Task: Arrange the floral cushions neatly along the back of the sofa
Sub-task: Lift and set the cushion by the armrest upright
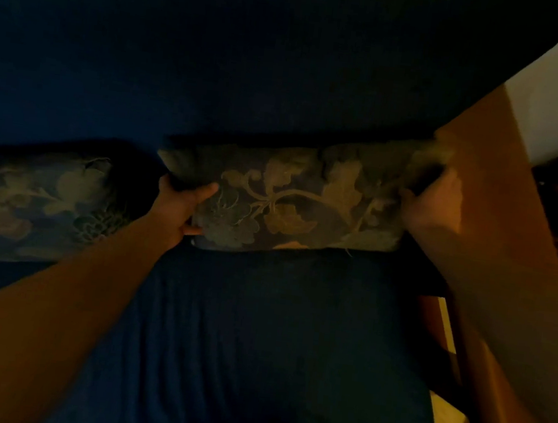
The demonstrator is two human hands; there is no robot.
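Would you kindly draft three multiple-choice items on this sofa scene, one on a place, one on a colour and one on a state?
1. Where is the second floral cushion relative to the held floral cushion?
A. On the person's left of it
B. Stacked on top of it
C. On the floor in front of the sofa

2. What colour is the sofa seat?
A. Red
B. Dark blue
C. White

3. How is the held cushion being handled?
A. Untouched
B. Gripped by one hand only
C. Gripped at both ends, one hand on each

Answers:
1. A, since it lies against the sofa back to the left.
2. B, since the upholstery reads deep blue.
3. C, since the left hand and right hand each clasp an end.
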